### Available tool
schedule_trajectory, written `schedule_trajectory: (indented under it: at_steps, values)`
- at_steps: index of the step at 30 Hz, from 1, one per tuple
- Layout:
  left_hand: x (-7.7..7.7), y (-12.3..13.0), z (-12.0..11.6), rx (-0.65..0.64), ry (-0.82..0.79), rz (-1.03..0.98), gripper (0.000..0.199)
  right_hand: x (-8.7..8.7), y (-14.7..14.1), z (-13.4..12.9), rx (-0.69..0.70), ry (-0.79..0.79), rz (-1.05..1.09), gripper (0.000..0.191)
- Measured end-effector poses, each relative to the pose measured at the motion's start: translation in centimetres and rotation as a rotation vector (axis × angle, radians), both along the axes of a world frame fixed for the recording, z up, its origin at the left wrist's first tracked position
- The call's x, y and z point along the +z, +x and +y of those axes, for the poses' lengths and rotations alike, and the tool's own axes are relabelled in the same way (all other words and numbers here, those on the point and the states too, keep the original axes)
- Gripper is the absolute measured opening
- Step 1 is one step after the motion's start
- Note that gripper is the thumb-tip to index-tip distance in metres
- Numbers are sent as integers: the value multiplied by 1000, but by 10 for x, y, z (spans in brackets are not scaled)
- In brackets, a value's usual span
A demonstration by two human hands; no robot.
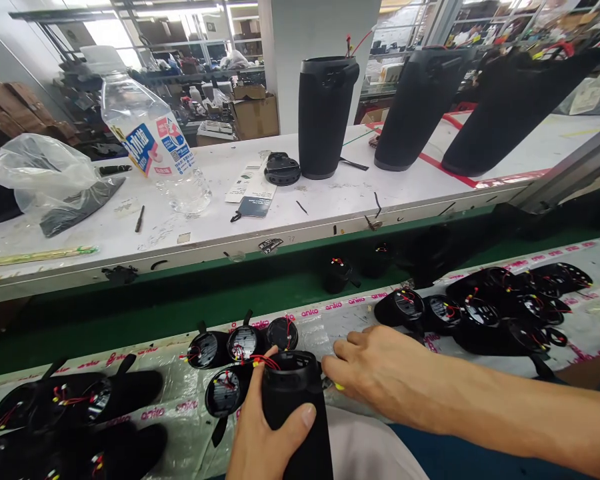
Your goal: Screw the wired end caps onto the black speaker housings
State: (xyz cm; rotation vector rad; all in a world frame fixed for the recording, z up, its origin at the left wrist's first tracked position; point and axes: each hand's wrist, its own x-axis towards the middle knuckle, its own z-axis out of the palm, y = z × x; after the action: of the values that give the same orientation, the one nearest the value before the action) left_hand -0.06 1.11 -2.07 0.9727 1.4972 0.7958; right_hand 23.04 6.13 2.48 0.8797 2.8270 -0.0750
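My left hand point(267, 433) is wrapped round a black cylindrical speaker housing point(300, 407), thumb on the near side. The housing stands roughly upright with its open end up, and red wires point(267, 362) spill over the rim by my fingers. Just right of that rim is my right hand point(363, 367), its fingers curled closed. A bit of yellow point(339, 386) shows under those fingers; what it belongs to is hidden. Beyond my left hand lie more open black housings point(243, 342) with red wires, on a plastic-covered surface printed with pink letters.
A white shelf point(220, 227) runs across in front, carrying a plastic bottle point(150, 133), a black round cap point(282, 169), tags point(256, 200) and several tall black speaker housings point(325, 120). More housings lie at right point(480, 311) and at lower left point(75, 400).
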Motion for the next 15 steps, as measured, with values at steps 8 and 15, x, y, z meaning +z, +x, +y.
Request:
schedule_trajectory:
  at_steps: [8,15]
  values:
    - [-1,1,1,10,11,33,82,-1,5,-1,14,98,22,26]
    - [-5,3,2,0,66,114,82,-16,3,-12,-29,129,4,30]
